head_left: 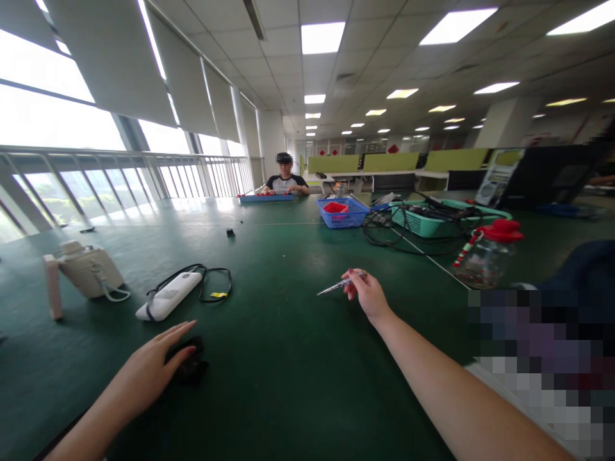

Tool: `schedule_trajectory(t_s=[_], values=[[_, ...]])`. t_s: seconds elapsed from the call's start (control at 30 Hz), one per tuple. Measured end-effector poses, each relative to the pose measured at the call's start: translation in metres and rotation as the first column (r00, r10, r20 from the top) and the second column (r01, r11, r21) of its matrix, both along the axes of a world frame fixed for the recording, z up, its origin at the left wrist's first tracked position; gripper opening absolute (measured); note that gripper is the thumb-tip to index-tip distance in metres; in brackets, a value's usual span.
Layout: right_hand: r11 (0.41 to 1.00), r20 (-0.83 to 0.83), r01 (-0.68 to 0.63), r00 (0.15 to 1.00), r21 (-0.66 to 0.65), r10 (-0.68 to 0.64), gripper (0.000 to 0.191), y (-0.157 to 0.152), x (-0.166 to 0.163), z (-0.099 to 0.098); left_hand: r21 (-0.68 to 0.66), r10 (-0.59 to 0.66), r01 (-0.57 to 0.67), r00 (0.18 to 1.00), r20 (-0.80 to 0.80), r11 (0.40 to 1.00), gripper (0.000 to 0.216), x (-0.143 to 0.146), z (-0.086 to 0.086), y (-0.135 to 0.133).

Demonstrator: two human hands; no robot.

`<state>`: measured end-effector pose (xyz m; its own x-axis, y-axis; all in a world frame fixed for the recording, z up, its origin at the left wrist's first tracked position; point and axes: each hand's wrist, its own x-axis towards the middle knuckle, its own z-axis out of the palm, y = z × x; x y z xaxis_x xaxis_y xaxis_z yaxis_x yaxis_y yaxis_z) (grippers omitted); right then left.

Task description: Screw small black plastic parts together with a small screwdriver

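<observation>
Screwdriver [339, 284], thin and shiny, is in the right hand [364, 291], over the green table [283, 371]. Thumb and fingers pinch its handle, and the tip points left. The left hand [148, 365] is well apart from the right one. Its thumb and fingers are spread, close to a small black thing [195, 366]; I cannot tell if they touch it. Just past that hand lies a long white gadget [170, 297], with a black cord [229, 274] beside it. A glass jar [485, 259] with a red lid stands to the right.
</observation>
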<state>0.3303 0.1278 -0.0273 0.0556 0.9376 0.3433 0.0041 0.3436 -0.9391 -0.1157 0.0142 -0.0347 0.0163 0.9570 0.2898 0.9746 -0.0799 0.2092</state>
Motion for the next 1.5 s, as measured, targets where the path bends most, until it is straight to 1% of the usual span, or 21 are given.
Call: schedule_trajectory(t_s=[0.07,0.13,0.23,0.3,0.37,0.43,0.53,0.6,0.67,0.83,1.0,1.17,1.3,1.43,1.5], values=[[1.000,0.000,-0.006,1.000,-0.005,0.006,0.043,0.000,0.000,0.000,-0.054,-0.024,0.024,1.000,-0.004,0.998,0.056,-0.001,-0.004,0.005],[1.000,0.003,-0.010,1.000,-0.001,0.010,0.043,0.001,0.001,-0.001,-0.057,-0.019,0.018,1.000,-0.016,0.998,0.053,-0.002,-0.008,0.007],[1.000,0.010,-0.009,1.000,0.006,0.009,0.043,0.002,0.001,-0.002,-0.010,-0.007,0.006,1.000,-0.022,1.000,0.050,-0.004,-0.011,0.008],[1.000,0.009,-0.006,1.000,0.009,0.006,0.043,0.002,0.000,-0.002,0.039,0.001,-0.001,1.000,-0.004,0.999,0.049,-0.006,-0.010,0.006],[1.000,0.006,-0.004,1.000,0.009,0.004,0.043,0.001,0.000,-0.001,0.096,-0.024,0.022,0.999,0.023,0.995,0.048,-0.007,-0.007,-0.002],[1.000,0.008,0.002,1.000,0.006,-0.002,0.043,0.001,-0.001,0.000,0.136,-0.116,0.110,0.993,0.034,0.985,0.046,-0.007,-0.003,-0.013],[1.000,0.019,0.007,1.000,0.001,-0.007,0.043,0.001,0.000,0.000,0.129,-0.269,0.265,0.963,0.012,0.955,0.046,-0.005,-0.001,-0.032],[1.000,0.020,0.010,1.000,0.002,-0.010,0.043,0.002,0.000,-0.001,0.112,-0.332,0.331,0.943,-0.012,0.937,0.047,-0.003,-0.003,-0.041],[1.000,0.022,0.003,1.000,0.006,-0.003,0.042,0.002,0.000,-0.003,0.105,-0.361,0.363,0.932,-0.037,0.926,0.047,-0.002,-0.004,-0.045],[1.000,0.009,0.000,1.000,0.011,0.000,0.041,0.004,0.000,-0.005,0.074,-0.362,0.368,0.928,-0.084,0.927,0.045,0.004,-0.004,-0.040],[1.000,0.006,0.004,1.000,0.020,-0.004,0.040,0.004,0.000,-0.004,-0.002,-0.393,0.394,0.918,-0.043,0.919,0.043,0.011,0.002,-0.034],[1.000,0.013,-0.004,1.000,0.017,0.004,0.040,0.004,0.001,-0.004,-0.048,-0.361,0.361,0.932,-0.003,0.931,0.045,0.011,0.006,-0.031],[1.000,0.011,-0.002,1.000,0.016,0.002,0.040,0.004,0.001,-0.004,-0.085,-0.340,0.341,0.940,0.021,0.936,0.044,0.012,0.006,-0.028],[1.000,0.014,0.006,1.000,0.025,-0.006,0.040,0.005,0.000,-0.004,-0.111,-0.317,0.320,0.947,0.049,0.941,0.049,0.012,0.006,-0.027],[0.999,0.013,0.011,1.000,0.030,-0.011,0.041,0.005,0.000,-0.004,-0.127,-0.301,0.307,0.952,0.062,0.943,0.048,0.011,0.007,-0.026]])
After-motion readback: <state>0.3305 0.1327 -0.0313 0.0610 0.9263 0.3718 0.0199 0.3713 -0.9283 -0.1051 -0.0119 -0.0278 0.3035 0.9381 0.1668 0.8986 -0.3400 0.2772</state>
